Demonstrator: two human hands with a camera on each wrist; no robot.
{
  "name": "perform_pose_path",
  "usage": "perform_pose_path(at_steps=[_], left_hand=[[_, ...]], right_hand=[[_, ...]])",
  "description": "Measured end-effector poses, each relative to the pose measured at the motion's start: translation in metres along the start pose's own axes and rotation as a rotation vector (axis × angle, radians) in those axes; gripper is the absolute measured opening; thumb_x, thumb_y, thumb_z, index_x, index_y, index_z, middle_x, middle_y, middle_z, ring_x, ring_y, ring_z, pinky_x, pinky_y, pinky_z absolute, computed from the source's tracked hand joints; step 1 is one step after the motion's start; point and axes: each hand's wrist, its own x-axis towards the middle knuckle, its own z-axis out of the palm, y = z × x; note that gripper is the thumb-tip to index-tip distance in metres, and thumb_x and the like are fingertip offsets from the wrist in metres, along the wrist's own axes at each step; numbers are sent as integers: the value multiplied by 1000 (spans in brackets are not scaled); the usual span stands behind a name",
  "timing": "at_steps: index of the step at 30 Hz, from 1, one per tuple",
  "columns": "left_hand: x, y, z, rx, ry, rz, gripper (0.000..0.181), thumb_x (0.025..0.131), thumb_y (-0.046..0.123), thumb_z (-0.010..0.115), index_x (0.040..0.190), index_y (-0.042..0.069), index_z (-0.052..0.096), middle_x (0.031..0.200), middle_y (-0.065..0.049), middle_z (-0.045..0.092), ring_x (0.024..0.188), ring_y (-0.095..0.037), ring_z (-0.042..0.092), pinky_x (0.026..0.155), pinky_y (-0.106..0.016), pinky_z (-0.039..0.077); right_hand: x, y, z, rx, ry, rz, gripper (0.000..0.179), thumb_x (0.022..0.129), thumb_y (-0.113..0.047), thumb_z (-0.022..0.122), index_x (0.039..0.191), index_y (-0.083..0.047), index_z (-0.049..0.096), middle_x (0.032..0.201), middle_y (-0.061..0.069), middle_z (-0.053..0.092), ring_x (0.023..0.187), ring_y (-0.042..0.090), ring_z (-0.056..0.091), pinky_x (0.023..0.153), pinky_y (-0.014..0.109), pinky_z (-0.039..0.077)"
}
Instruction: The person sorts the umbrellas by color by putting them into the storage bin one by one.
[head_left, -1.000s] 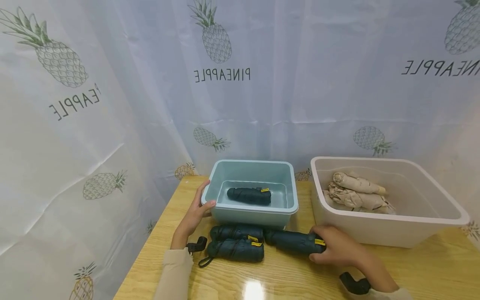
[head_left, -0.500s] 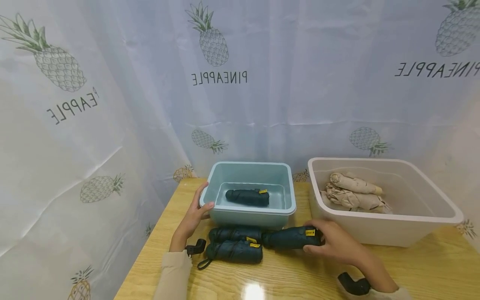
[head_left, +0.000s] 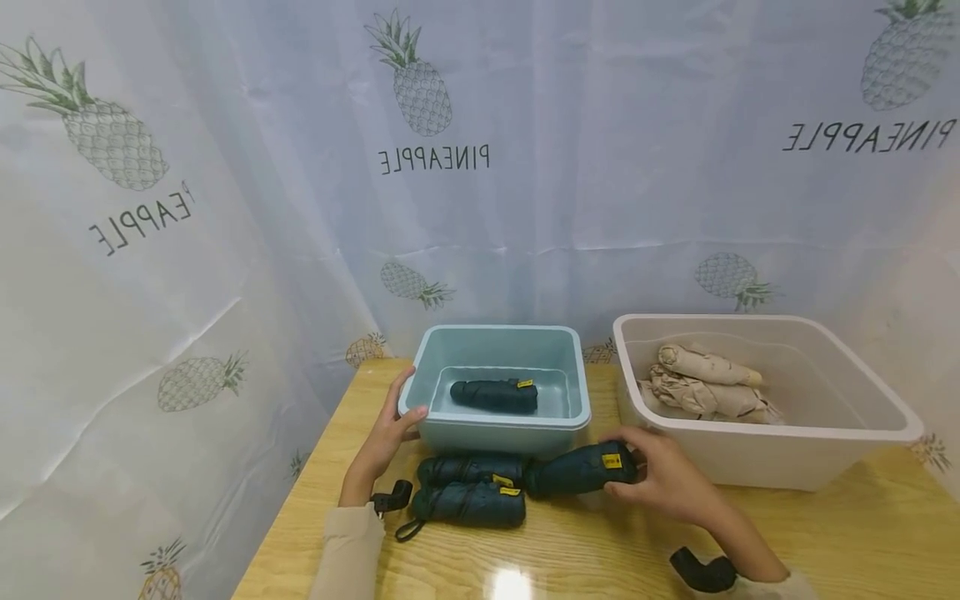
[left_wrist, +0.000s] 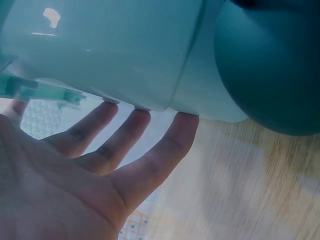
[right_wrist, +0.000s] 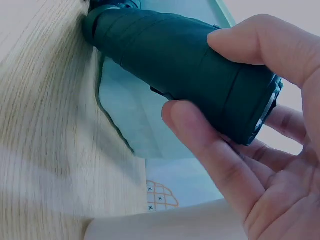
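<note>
1. The umbrella (head_left: 573,472), in front of the bin (head_left: 491,434) near the table's (head_left: 577,546) back-left corner, is grasped by the right hand's (head_left: 662,477) fingers.
2. The bin is touched by the left hand (head_left: 385,437), fingers straight.
3. Level lifting, with the bin steadied, is advised.

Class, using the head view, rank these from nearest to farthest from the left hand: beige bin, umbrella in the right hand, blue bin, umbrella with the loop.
1. Blue bin: touched by the left hand at its left end.
2. Looped umbrella: in front of the blue bin.
3. Held umbrella: farther right, in the right hand.
4. Beige bin: far right.
</note>
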Motion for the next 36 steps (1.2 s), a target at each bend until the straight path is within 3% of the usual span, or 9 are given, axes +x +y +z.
perform_pose_path(at_steps=[11,21,36], left_hand=[[0,-1,0,1,2,4,74,101,29,57,162,38,16,166,-16,12,139,-51,40,97,-67,50],[-1,0,1,1,5,6,73,102,29,57,161,40,16,167,-15,12,139,-51,40,97,-67,50],[-1,1,1,-3,1,2,73,102,29,56,161,39,16,167,-15,11,140,-52,39,97,-68,50]], right_hand=[[2,2,0,167,-37,108,54,80,-22,87,127,-11,63,112,17,67,88,18,71,69,27,59],[3,2,5,274,-8,67,51,77,-8,87,123,-9,63,119,23,63,97,29,69,72,32,60],[3,-6,5,322,29,75,48,76,1,82,120,-6,62,119,26,61,93,27,69,69,30,59]])
